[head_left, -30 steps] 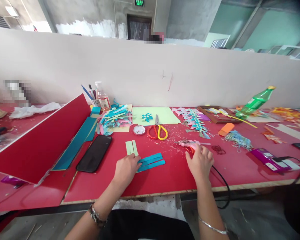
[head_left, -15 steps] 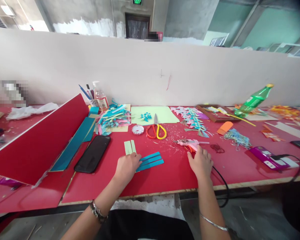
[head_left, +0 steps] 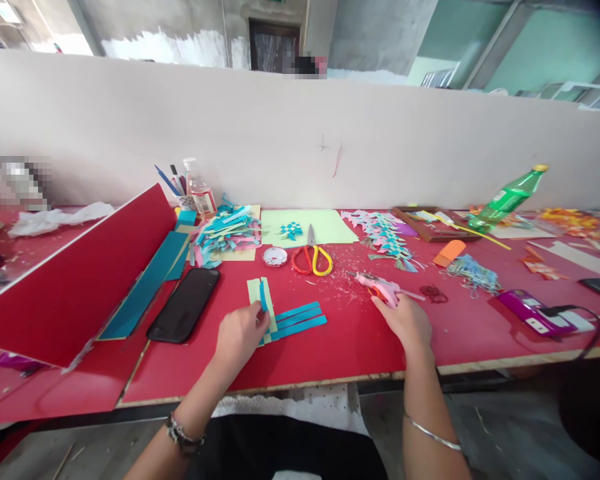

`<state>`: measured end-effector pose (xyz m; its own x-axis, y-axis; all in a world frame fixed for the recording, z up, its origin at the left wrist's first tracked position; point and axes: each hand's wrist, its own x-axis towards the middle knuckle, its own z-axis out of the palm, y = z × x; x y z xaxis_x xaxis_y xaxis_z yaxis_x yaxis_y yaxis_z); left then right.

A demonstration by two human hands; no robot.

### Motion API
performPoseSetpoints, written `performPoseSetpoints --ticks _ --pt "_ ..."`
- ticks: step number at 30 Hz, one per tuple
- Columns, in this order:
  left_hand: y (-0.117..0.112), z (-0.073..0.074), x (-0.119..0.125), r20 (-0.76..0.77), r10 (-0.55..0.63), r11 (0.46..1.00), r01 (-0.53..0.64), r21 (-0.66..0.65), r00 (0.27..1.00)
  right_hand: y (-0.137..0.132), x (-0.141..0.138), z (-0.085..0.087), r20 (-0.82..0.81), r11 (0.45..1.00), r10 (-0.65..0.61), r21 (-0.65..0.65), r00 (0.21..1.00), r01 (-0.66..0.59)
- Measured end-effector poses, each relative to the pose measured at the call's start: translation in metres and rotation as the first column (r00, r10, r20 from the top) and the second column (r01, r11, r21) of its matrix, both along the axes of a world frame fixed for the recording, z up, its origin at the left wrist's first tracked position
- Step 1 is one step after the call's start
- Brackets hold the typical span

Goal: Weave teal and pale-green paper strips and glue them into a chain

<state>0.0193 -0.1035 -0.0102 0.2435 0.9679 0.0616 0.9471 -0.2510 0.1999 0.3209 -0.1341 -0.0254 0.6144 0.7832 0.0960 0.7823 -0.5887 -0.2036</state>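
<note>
My left hand (head_left: 241, 331) is over the left end of the blue paper strips (head_left: 303, 316), its thumb and fingers pinching a blue strip (head_left: 263, 295) bent up across the pale green paper strips (head_left: 253, 291). The blue and green strips cross under and beside these fingers; part of the crossing is hidden. My right hand (head_left: 411, 323) is closed round the handle of a pink glue gun (head_left: 383, 288), whose nozzle points left. A glue stick juts from the gun's back. Beyond lie scissors (head_left: 311, 259) with red and yellow handles and a small round white lid (head_left: 275, 257).
A black phone (head_left: 184, 305) and an upright red board (head_left: 80, 280) stand left. At the back are a pile of paper strips (head_left: 227, 233), a pale green sheet (head_left: 323, 223) and woven paper pieces (head_left: 383, 237). A green bottle (head_left: 510, 200) leans at the right, behind a purple power strip (head_left: 533, 313).
My left hand has shifted slightly left and lifted a blue strip's end over the green strips. My right hand has closed round the glue gun's handle and tilted the gun.
</note>
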Motion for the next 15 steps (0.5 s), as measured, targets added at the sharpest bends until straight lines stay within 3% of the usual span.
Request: performPoseSetpoints --ticks 3,7,9,12,15 --pt "0.002 -0.001 -0.007 0.113 0.040 0.997 -0.033 -0.067 0.993 -0.004 -0.007 0.006 -0.001 1.000 -0.014 0.002 1.000 0.014" --pt "0.001 -0.004 -0.011 0.229 0.012 0.996 0.008 -0.088 0.973 -0.015 -0.029 0.007 0.000 0.997 0.043 0.060 0.999 -0.043" --pt "-0.001 -0.005 -0.011 0.268 0.000 0.997 0.022 -0.078 0.963 -0.020 -0.044 0.002 0.039 0.980 0.141 0.134 0.989 -0.145" --pt "-0.003 -0.006 -0.011 0.307 0.005 0.997 0.020 -0.078 0.952 -0.027 -0.065 -0.007 0.144 0.906 0.315 0.250 0.938 -0.342" --pt "-0.002 -0.006 -0.011 0.340 0.024 0.995 0.010 -0.099 0.940 -0.029 -0.080 -0.015 0.215 0.851 0.418 0.247 0.883 -0.463"
